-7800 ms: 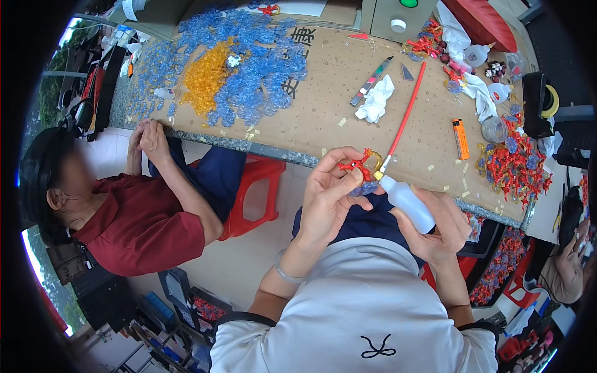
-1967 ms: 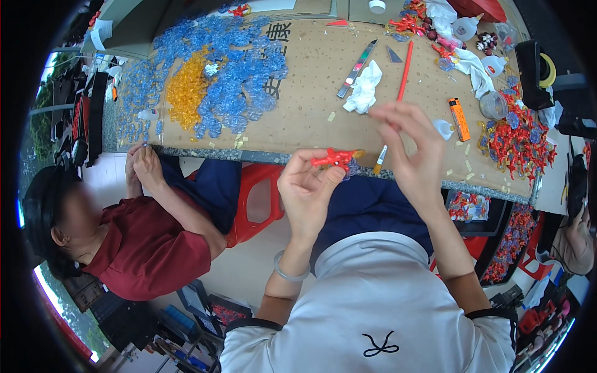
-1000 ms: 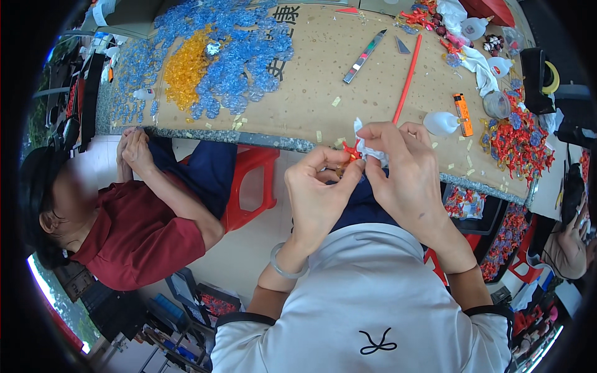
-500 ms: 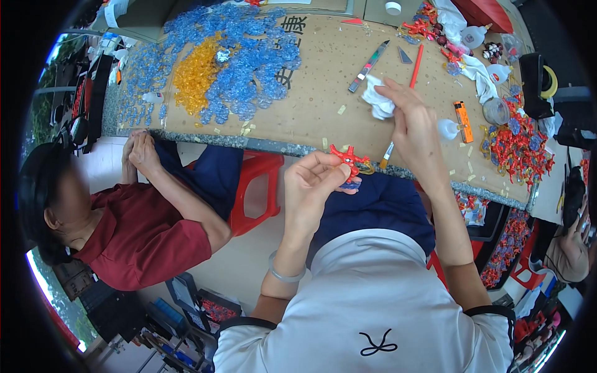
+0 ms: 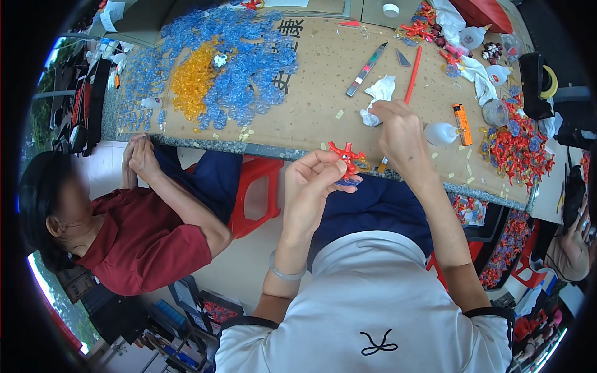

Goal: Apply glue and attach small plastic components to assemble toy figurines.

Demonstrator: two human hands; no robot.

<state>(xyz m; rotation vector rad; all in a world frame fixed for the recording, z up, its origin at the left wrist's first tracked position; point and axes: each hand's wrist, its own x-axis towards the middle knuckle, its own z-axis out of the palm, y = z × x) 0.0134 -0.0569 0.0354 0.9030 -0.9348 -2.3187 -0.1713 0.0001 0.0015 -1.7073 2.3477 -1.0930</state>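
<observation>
Head view. We list first the left hand (image 5: pixel 311 180), its thumb and fingers gripping a small red figure (image 5: pixel 348 155) over the near edge of the desk (image 5: pixel 323 87). Thumb and fingertips cover part of the figure; a blue-violet base shows beneath, and the yellowish part at its right is hard to make out.

Right hand (image 5: pixel 401 133): fingers bent, tips against the near end of a crumpled white tissue (image 5: pixel 381 89); the thumb's grip is masked, so we cannot tell whether it is pinched or only touched.

Brush (image 5: pixel 413 76), red-handled: middle hidden behind the right hand, bristles showing by the near edge.

White bottle (image 5: pixel 439 133), just beside an orange lighter (image 5: pixel 461 124): we cannot make out its contents.

Pile of red figures (image 5: pixel 513 152), right: overlapping, lower pieces buried.

Blue translucent pieces (image 5: pixel 249 87) and amber pieces (image 5: pixel 191 78), far left: heaped, single shapes indistinct.

Seated person in maroon (image 5: pixel 149 245), left: hands together; we cannot see between them.

Another person (image 5: pixel 571 248), far right: cut off by the dark rim.
</observation>
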